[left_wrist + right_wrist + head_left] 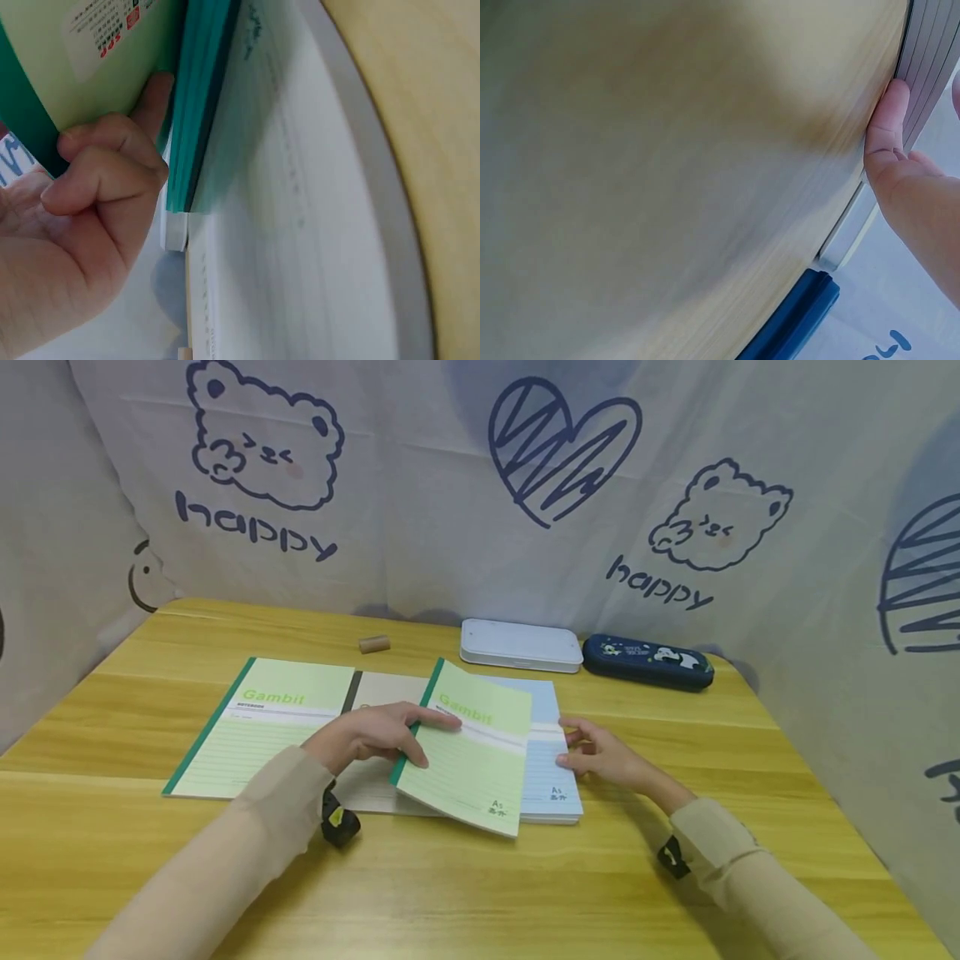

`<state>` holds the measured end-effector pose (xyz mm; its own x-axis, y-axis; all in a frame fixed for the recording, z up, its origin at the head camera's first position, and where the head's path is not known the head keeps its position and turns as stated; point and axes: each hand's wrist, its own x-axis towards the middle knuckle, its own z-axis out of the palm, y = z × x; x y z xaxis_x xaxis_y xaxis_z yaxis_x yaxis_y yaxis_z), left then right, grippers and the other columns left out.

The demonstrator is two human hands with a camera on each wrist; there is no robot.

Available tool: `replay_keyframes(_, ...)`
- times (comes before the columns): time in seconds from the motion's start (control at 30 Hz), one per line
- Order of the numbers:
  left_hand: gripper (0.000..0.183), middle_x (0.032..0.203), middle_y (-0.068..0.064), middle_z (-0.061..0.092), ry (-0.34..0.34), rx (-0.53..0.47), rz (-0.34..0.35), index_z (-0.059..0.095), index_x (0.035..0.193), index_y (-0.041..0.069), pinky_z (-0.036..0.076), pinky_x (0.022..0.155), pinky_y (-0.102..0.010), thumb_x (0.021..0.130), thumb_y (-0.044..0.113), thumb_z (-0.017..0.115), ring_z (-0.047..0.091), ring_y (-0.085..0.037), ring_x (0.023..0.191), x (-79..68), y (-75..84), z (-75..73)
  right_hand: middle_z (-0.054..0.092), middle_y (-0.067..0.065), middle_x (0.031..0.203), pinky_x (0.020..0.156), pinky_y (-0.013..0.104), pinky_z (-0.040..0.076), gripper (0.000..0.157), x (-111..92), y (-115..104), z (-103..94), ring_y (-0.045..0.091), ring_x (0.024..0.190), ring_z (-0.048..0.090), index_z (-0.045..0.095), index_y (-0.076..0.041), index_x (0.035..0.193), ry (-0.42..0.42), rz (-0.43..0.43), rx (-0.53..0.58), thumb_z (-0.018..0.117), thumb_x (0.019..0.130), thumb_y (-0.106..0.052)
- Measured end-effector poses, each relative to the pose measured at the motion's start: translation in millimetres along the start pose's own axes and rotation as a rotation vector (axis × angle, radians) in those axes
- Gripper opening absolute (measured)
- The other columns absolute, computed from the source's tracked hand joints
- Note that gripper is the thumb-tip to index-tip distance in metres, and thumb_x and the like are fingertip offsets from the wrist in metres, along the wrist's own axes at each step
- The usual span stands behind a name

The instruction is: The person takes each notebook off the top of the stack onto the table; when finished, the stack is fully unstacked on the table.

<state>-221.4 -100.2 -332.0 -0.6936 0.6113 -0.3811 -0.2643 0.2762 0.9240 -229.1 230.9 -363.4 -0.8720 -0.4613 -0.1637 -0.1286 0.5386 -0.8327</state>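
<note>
My left hand [375, 733] grips a light green notebook [472, 768] by its dark green spine, holding it tilted over a stack of blue notebooks [553, 777]. In the left wrist view, curled fingers [105, 172] lie against its back cover, beside the stacked teal spines [201, 112]. My right hand [603, 756] touches the right edge of the blue stack with its fingertips. The right wrist view has a finger [889, 120] against the layered page edges [930, 60]. Beneath my left hand lies a grey notebook [382, 793], partly hidden, next to another green notebook [213, 760].
A white flat case [521, 645] and a dark blue pencil case [648, 662] with a panda print stand at the back of the wooden table [480, 893]. A small brown block [374, 644] lies left of them. Behind hangs a printed white cloth [420, 510].
</note>
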Motion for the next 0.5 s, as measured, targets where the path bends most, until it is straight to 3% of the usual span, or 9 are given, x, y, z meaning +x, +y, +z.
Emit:
replay_keyframes(0.3,0.064,0.132,-0.021,0.037,-0.073,-0.129,0.079,0.029,0.138,0.002,0.044,0.084,-0.039,0.08,-0.016,0.048,0.055,-0.024,0.099,-9.1,-9.1,-5.7,0.045,0.024,0.112,0.066,0.03,0.046,0.063,-1,0,0.5,0.021,0.084,0.052,0.025,0.006,0.135,0.002,-0.007,-0.009,0.059,0.086,-0.013)
replay_keyframes(0.5,0.065,0.128,-0.023,0.041,-0.075,-0.201,0.145,0.025,0.139,-0.001,0.045,0.082,-0.04,0.079,-0.019,0.043,0.056,-0.025,0.098,-15.3,-12.1,-9.3,0.045,0.024,0.112,0.066,0.029,0.046,0.062,-1,0,0.7,0.02,0.082,0.052,0.026,0.007,0.135,0.006,-0.001,-0.007,0.059,0.086,-0.013)
